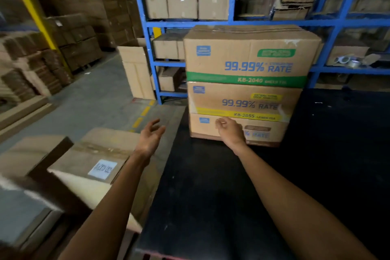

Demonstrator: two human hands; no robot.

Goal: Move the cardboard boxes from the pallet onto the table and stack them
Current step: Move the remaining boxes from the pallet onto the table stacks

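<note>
Three printed cardboard boxes stand stacked at the far side of the black table: a green-banded top box, a yellow-banded middle box and a bottom box. My right hand hovers in front of the bottom box with its fingers loosely curled, holding nothing. My left hand is in the air left of the stack, over the table's left edge, fingers relaxed and empty. Low on the left lies another cardboard box with a white label.
Blue shelving with small cartons stands right behind the stack. A flattened carton leans against the rack's left post. Stacked brown boxes line the aisle at left, beside a yellow post. Grey floor runs between them.
</note>
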